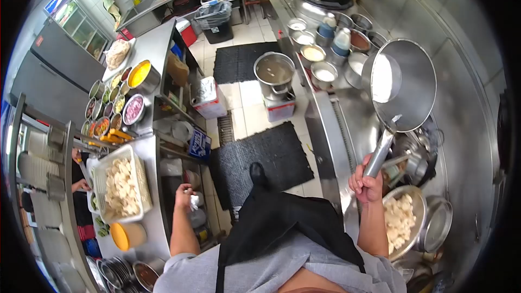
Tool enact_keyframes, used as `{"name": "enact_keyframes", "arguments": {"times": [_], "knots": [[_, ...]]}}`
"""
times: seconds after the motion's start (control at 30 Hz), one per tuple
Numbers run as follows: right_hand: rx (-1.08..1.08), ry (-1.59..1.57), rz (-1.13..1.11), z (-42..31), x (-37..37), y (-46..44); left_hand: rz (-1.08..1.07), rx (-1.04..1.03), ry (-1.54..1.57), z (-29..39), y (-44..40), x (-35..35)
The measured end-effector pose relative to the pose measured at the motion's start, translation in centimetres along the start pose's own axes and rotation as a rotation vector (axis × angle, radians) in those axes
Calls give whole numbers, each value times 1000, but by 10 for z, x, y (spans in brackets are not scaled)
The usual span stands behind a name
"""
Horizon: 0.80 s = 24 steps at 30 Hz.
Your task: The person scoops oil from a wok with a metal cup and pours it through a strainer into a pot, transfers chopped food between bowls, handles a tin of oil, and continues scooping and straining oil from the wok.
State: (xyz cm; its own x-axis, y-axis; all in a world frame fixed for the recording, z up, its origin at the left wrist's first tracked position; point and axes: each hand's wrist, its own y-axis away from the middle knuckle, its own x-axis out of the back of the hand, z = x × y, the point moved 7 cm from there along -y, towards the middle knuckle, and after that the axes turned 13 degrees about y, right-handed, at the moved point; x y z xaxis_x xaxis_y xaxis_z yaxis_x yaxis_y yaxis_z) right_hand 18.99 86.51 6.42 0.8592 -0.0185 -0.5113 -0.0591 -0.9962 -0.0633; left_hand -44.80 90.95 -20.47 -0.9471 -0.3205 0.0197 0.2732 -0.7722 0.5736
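My right hand (367, 183) is closed around the hollow metal handle of a steel wok (408, 84), which is raised and tilted over the cooking line with its shiny inside showing. My left hand (183, 197) hangs low beside the left counter, its fingers curled at a small white crumpled thing (194, 202) whose kind I cannot make out. Below my right wrist sits a metal bowl of pale, chunky food pieces (399, 222). A metal strainer (437, 222) stands beside that bowl.
A white basket (145, 195) of pale pieces stands on the left counter (149, 157), near ingredient bowls and an orange-filled pot (142, 75). A large pot (274, 70) sits in the aisle beyond a black mat (271, 152). Another person's hand (81, 185) shows at far left.
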Motion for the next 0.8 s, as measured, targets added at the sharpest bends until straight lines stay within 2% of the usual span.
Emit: {"name": "enact_keyframes", "arguments": {"times": [0.1, 0.23, 0.3, 0.43, 0.47, 0.5, 0.6, 0.7, 0.73, 0.8], "knots": [[-63, 2, 14, 30, -28, -84, -8, -32, -82, 31, -68, -31], [-129, -24, 36, 53, -52, -196, -248, -20, -139, 79, -146, -126], [-120, -37, 37, 63, -58, -242, -362, 1, -284, 95, -184, -175], [-108, 12, 20, 80, -71, -310, -446, -213, -613, 161, -258, -265], [-101, 14, 14, 86, -67, -327, -481, -111, -640, 174, -275, -284], [-99, 13, 11, 90, -64, -345, -479, -114, -639, 195, -294, -299], [-108, 19, 28, 102, -50, -395, -500, -287, -888, 247, -342, -348], [-71, 34, 24, 110, -38, -449, -442, -250, -932, 285, -409, -368], [-66, 20, 27, 108, -37, -462, -438, -229, -962, 324, -401, -382], [-87, -16, 38, 103, -33, -500, -486, -249, -835, 348, -459, -399]]}}
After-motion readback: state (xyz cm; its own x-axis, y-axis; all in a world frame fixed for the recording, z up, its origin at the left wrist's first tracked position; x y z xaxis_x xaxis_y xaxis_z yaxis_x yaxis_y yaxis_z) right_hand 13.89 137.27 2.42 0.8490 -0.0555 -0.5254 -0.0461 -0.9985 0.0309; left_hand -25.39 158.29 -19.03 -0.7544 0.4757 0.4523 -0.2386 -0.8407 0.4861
